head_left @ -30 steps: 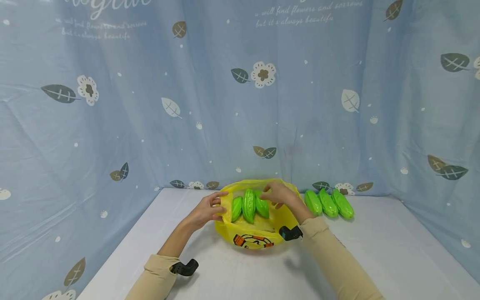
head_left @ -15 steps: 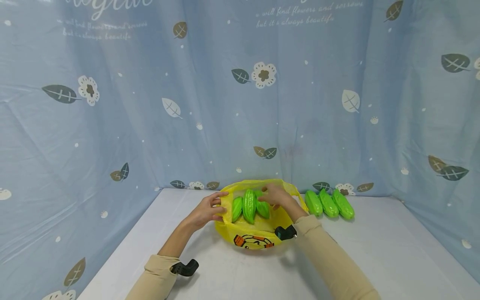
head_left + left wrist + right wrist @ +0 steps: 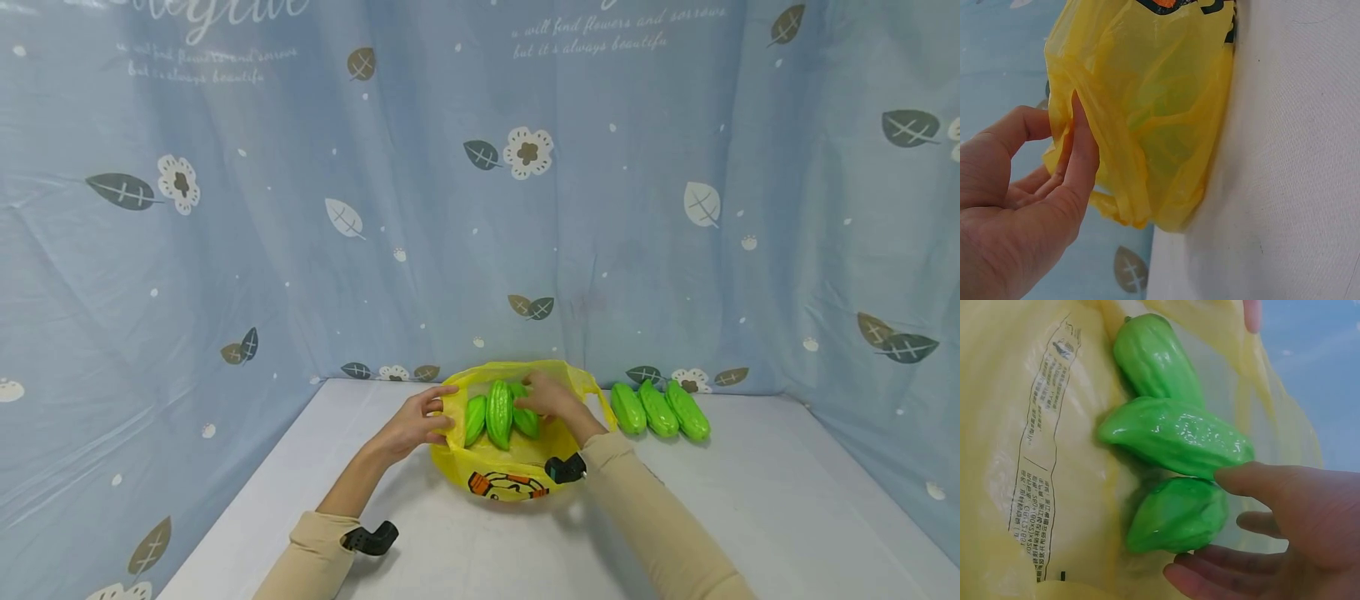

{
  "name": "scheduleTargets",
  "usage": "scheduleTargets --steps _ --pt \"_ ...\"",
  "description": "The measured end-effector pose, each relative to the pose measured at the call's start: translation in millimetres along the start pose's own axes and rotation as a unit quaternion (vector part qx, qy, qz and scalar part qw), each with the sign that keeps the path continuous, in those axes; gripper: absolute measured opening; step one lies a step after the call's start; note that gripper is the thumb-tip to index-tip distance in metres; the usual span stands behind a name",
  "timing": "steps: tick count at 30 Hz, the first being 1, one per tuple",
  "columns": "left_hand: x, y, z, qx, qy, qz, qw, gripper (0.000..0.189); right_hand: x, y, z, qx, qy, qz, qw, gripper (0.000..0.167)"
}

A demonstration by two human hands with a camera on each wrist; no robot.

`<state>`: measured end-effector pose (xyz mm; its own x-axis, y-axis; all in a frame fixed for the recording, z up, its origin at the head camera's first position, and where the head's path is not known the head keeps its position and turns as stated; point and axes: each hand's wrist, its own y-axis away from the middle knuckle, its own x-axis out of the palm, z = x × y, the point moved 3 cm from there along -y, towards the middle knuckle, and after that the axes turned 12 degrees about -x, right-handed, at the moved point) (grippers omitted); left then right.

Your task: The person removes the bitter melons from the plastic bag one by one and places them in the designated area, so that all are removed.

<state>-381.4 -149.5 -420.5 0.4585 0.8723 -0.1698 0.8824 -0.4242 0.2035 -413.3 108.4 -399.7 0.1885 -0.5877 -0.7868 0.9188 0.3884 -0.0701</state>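
A yellow plastic bag (image 3: 452, 468) lies with its mouth spread wide on the table. My left hand (image 3: 412, 423) pinches its left rim between thumb and fingers. Three glossy green bitter melons are inside: a left one (image 3: 475, 421), a ridged middle one (image 3: 498, 415) and a right one (image 3: 1175, 515). My right hand (image 3: 553, 397) reaches into the bag, thumb and fingers spread around the end of the right melon. In the right wrist view the thumb tip overlaps the middle melon's end, while the fingertips lie right at the right melon's underside.
Three more bitter melons (image 3: 660, 410) lie side by side on the white table (image 3: 780, 500), just right of the bag. A blue curtain (image 3: 420, 275) with leaf and flower prints hangs behind and along both sides.
My right hand has moved slightly left and down, closer around the right melon in the bag. The left hand keeps its hold on the rim, and the melons have stayed in place.
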Motion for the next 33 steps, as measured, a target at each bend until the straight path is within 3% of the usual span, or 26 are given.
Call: scheduleTargets --steps 17,28,33 --pt "0.5 -0.7 1.4 0.004 -0.008 0.003 1.0000 0.067 0.7 3.0 5.6 0.032 0.015 0.024 0.9991 0.061" --pt "2.0 -0.5 0.6 0.000 -0.002 0.000 1.0000 0.066 0.6 0.7 4.4 0.017 0.044 0.022 0.9986 0.061" --pt "2.4 -1.0 0.7 -0.004 0.000 -0.003 1.0000 0.066 1.4 -0.1 2.0 0.026 0.027 0.019 0.9991 0.062"
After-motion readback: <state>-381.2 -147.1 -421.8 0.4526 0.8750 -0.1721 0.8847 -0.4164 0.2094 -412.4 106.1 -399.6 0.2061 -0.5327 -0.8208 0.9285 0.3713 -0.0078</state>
